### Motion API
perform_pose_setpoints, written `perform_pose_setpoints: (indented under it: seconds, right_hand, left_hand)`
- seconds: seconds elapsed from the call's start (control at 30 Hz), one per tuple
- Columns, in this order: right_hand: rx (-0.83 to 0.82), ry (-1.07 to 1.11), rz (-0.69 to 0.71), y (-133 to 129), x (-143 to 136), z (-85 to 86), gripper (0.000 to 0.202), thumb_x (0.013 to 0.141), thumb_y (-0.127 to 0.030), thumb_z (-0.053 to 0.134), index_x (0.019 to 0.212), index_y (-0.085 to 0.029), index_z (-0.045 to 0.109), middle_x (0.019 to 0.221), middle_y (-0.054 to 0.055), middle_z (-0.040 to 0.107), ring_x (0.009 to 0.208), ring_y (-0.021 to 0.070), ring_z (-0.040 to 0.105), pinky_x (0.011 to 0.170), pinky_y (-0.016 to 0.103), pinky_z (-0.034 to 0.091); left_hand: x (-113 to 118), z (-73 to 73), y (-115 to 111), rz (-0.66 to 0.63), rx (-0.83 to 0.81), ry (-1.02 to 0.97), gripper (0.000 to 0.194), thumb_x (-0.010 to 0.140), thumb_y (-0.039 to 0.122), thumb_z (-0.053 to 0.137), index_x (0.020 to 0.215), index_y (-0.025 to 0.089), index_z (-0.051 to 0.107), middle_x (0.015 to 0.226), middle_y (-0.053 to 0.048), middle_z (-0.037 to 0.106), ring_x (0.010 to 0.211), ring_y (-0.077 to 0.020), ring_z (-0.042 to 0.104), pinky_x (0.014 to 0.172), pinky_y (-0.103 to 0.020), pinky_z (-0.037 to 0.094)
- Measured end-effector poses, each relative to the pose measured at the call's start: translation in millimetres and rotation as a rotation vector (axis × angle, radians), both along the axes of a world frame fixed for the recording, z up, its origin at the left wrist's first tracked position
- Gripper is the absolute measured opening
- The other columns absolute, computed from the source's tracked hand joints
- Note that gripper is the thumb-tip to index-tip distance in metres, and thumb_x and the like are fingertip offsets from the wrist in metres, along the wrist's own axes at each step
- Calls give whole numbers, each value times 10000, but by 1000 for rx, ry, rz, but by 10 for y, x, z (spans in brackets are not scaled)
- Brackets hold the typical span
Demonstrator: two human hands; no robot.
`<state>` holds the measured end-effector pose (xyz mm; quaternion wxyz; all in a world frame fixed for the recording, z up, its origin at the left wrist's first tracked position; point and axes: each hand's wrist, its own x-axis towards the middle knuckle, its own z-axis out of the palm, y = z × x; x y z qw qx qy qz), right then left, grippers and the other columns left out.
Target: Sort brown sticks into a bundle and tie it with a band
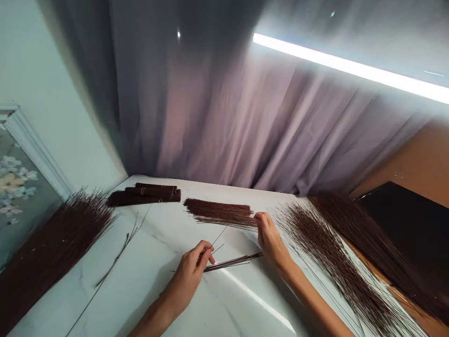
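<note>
our left hand (194, 260), bottom middle, pinches thin brown sticks (219, 237); our right hand (268, 236) has fingers bunched at the middle pile (217, 209), grip hidden. sticks look light and snappy; we'd hold their middles.

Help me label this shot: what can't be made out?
Head view:
Part of the loose sticks: hidden by the left hand.
Grip of the right hand: hidden by its fingers.
Left stick pile: near end cut off by left edge.
Strand count in the tied bundles: too small.
</note>
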<state>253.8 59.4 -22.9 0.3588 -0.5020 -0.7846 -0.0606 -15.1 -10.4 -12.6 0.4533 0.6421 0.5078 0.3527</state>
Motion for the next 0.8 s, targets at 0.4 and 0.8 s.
perform_pose_setpoints:
  seconds: [0.4, 0.8]
  right_hand:
    - [-256, 191, 69, -932, -577, 57, 157, 1049, -188, 338, 989, -247, 471, 888, 28, 569, 721, 152, 589, 658, 254, 501]
    - [-309, 129, 66, -988, -634, -38, 211, 1026, -122, 311, 983, -249, 474, 884, 16, 565, 667, 141, 595, 614, 231, 509]
  left_hand:
    - [99, 3, -3, -20, -251, -261, 409, 961, 594, 509, 1139, 236, 595, 597, 109, 192, 517, -97, 129, 430, -195, 99]
    - [148, -35, 42, 66, -193, -351, 400, 929, 589, 580, 916, 191, 606, 564, 97, 321, 515, -73, 188, 419, -164, 131]
